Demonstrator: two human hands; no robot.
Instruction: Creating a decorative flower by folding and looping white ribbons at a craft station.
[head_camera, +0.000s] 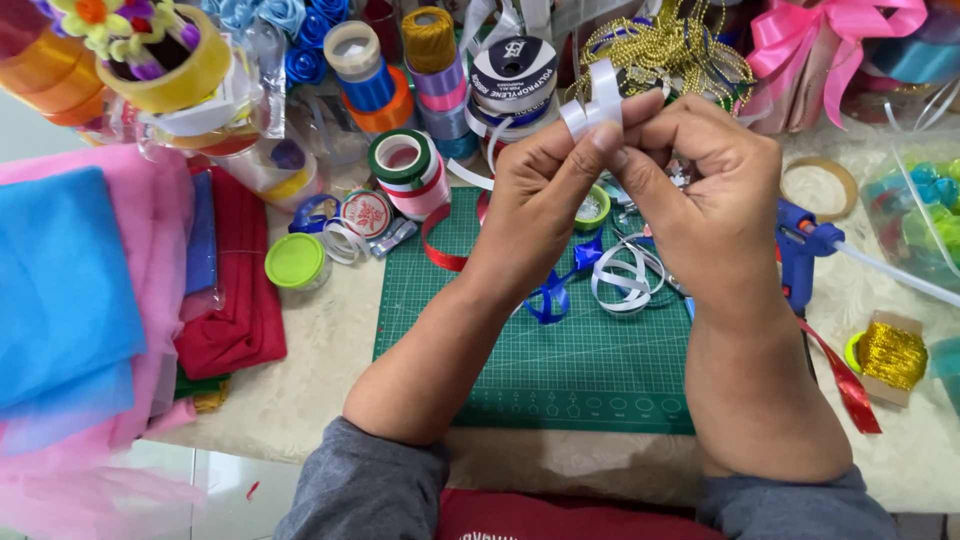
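White ribbon (597, 100) looped, pinched between fingers of left hand (535, 195) and right hand (705, 185), raised above green cutting mat (560, 360). Loop-folding step, seemingly; next fold needs steady pinch. Blue glue gun (800, 250) right of fingers, ribbon spools (410, 165) left, on bench (300, 400).

Craft workspace: ribbon spools (405, 165), green cutting mat (560, 360), blue glue gun (800, 250), folded fabrics (70, 290).

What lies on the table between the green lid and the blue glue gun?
In the head view, the green cutting mat with loose ribbon loops lies between them.
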